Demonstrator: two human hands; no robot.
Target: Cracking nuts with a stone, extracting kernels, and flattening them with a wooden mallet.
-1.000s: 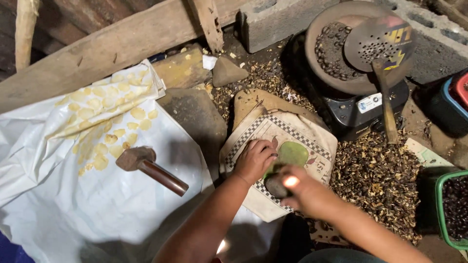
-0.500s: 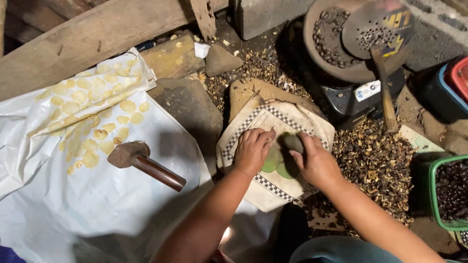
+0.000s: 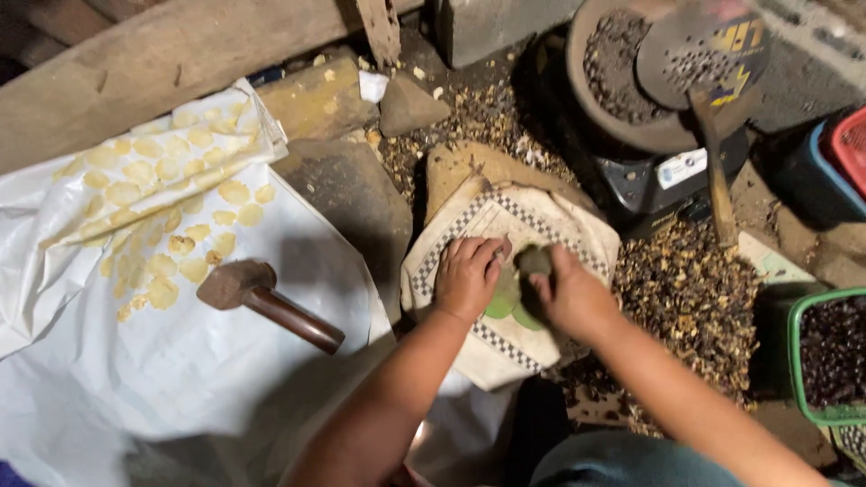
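My left hand (image 3: 466,273) lies flat, palm down, on a white checker-edged cloth (image 3: 519,230) that covers a stone block. Its fingers touch the edge of flattened green discs (image 3: 507,300) on the cloth. My right hand (image 3: 572,298) grips a small dark stone (image 3: 534,260) and holds it against the cloth just above the green discs. Both forearms reach in from the bottom of the view.
A wooden mallet (image 3: 267,302) lies on a white plastic sheet (image 3: 135,379) with several pale yellow flat discs (image 3: 171,216). A black stove with a pan (image 3: 631,99) and a perforated ladle (image 3: 704,63) sits at top right. Husks (image 3: 695,298) litter the ground; a green basket (image 3: 825,356) holds dark seeds.
My right hand has brought the dark stone up onto the cloth beside my left hand. The left hand has shifted slightly and stays flat. The camera view drifted.
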